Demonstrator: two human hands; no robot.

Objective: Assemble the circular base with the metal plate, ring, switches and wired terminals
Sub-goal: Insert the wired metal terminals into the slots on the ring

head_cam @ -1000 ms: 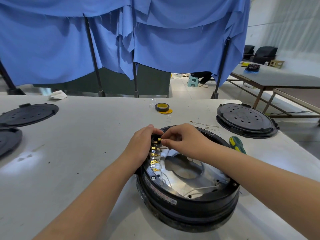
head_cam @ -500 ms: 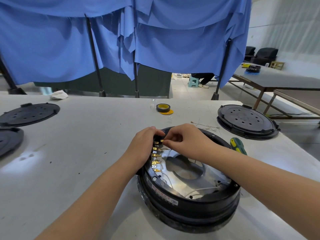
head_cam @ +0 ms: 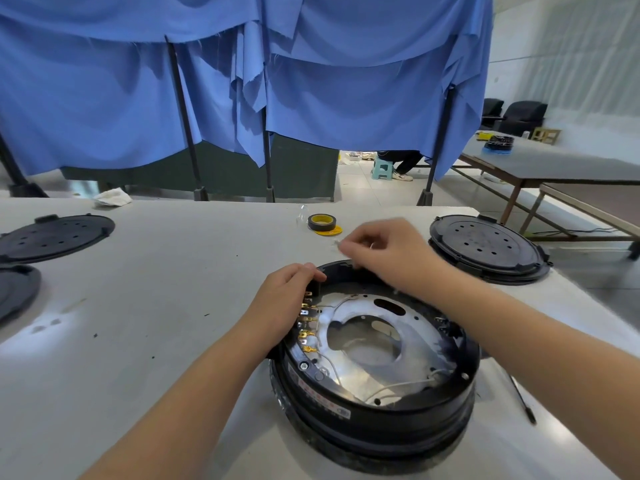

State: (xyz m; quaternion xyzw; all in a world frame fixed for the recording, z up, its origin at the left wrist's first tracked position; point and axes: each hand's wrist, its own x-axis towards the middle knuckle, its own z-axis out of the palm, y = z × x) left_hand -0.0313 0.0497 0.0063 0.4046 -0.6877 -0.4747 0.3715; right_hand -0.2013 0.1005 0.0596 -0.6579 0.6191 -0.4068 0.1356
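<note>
On the counter (head_cam: pixel 173 306), head view: the circular base (head_cam: pixel 374 393) sits near the front edge. The left hand (head_cam: pixel 284 299) grips its rim beside the gold terminals (head_cam: pixel 306 327); the right hand (head_cam: pixel 384 251), blurred, pinches something small above. A tug could likely unseat the thin wires (head_cam: pixel 398 388).

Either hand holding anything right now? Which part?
Left hand grips the black base at its left rim, beside the brass terminals. Right hand pinches something small; too blurred to identify.

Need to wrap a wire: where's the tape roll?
Head view: the tape roll lies on the table beyond the circular base, just left of the right hand.
</note>
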